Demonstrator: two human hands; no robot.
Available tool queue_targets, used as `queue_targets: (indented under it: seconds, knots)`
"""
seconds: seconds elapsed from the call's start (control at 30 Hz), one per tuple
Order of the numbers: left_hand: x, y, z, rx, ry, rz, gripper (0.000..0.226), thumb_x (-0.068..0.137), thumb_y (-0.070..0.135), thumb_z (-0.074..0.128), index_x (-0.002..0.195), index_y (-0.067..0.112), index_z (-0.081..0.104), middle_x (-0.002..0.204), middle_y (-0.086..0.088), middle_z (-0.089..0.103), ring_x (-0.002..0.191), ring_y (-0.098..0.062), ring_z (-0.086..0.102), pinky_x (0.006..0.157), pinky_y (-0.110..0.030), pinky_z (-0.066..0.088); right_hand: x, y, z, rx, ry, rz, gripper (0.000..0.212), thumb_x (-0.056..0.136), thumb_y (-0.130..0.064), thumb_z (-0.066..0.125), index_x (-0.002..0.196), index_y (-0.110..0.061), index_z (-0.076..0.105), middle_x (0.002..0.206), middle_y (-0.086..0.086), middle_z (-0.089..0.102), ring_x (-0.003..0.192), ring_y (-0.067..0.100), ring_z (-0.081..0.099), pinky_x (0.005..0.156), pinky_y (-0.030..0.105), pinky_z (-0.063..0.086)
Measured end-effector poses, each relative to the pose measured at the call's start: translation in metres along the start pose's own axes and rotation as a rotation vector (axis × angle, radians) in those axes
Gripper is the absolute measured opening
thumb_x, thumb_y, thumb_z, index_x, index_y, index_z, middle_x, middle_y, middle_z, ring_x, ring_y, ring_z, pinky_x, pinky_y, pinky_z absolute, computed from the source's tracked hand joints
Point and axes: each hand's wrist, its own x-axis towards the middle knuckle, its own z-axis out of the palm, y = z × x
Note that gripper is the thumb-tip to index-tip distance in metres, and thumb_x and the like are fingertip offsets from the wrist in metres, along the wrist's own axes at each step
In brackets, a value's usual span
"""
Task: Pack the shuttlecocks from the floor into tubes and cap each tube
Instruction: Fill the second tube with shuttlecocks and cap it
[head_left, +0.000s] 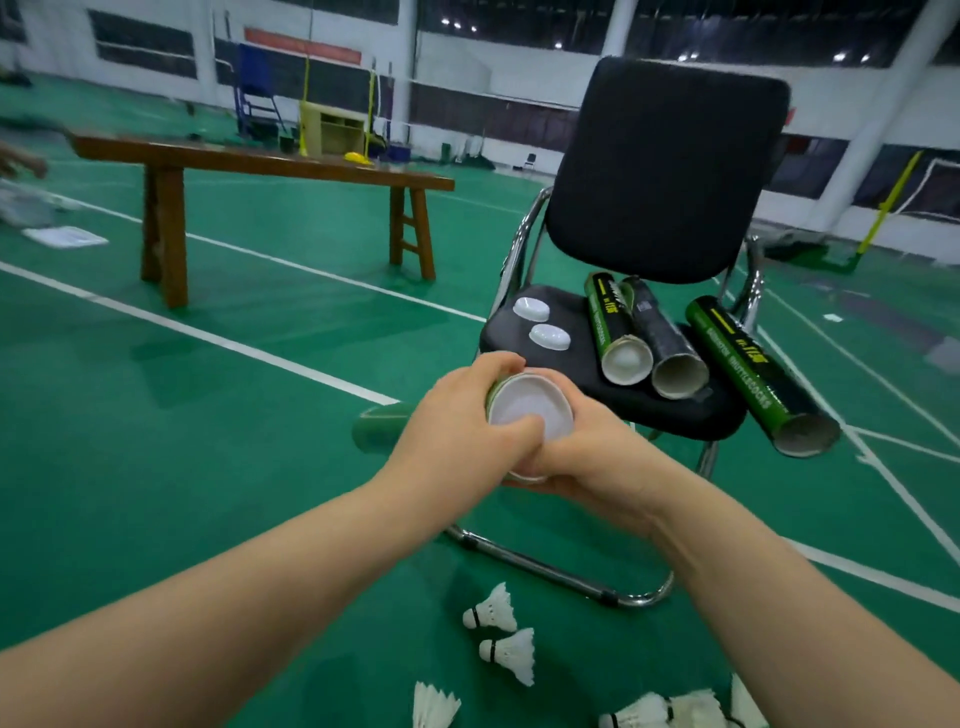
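My left hand (462, 431) curls over a green tube (493, 396), thumb on its white cap (530, 410), while my right hand (587, 452) grips from beneath, steadying it, I judge, to seat the cap. Spare caps (531, 309) wait at the chair (670, 171) seat's left edge beside more tubes (758, 374); shuttlecocks (493, 610) lie on the floor (260, 415).

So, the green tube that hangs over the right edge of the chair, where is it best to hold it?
Probably grip the green tube round its near half, coming from the right. It lies slanted with that end past the seat, so there is room underneath; the black tube lies close on its left.
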Motion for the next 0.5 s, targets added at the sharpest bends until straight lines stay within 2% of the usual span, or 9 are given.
queue_targets:
  seconds: [0.07,0.2,0.37,0.43,0.5]
  knots:
    - [0.005,0.018,0.001,0.017,0.019,0.064,0.047,0.076,0.023,0.062,0.122,0.032,0.051,0.108,0.008,0.053,0.104,-0.012,0.05,0.083,-0.023,0.038,-0.006,-0.01,-0.006,0.012,0.044,-0.076,0.065,0.06,0.0,0.066,0.119,-0.02,0.05,0.105,0.005,0.064,0.089,0.016,0.066,0.073,0.032,0.055]
    - [0.025,0.051,0.01,0.083,0.006,0.189,0.052,0.076,0.019,0.062,0.126,0.03,0.049,0.117,0.006,0.055,0.104,-0.013,0.05,0.081,-0.023,0.037,-0.015,-0.029,-0.026,0.092,0.124,-0.209,0.066,0.06,0.004,0.065,0.119,-0.022,0.05,0.1,0.003,0.067,0.089,0.017,0.067,0.073,0.031,0.055]
    - [0.071,0.082,0.035,0.179,-0.079,0.319,0.06,0.079,0.026,0.061,0.134,0.035,0.041,0.126,0.002,0.052,0.109,-0.014,0.05,0.086,-0.024,0.04,-0.016,-0.048,-0.07,0.086,0.269,-0.324,0.062,0.057,0.003,0.068,0.11,-0.026,0.054,0.099,0.002,0.068,0.091,0.019,0.067,0.073,0.032,0.055]
    - [0.093,0.091,0.05,0.264,-0.134,0.338,0.062,0.082,0.033,0.058,0.138,0.041,0.033,0.122,-0.001,0.052,0.104,-0.018,0.052,0.081,-0.027,0.042,-0.016,-0.053,-0.092,0.031,0.339,-0.354,0.062,0.057,0.001,0.071,0.109,-0.028,0.053,0.101,0.003,0.067,0.09,0.02,0.067,0.069,0.028,0.054]
    - [0.114,0.099,0.067,0.344,-0.171,0.354,0.063,0.085,0.04,0.055,0.14,0.045,0.025,0.115,-0.004,0.055,0.092,-0.019,0.055,0.069,-0.027,0.043,-0.015,-0.056,-0.115,-0.071,0.42,-0.38,0.064,0.059,0.003,0.077,0.109,-0.028,0.051,0.101,0.004,0.065,0.085,0.016,0.065,0.063,0.022,0.052]
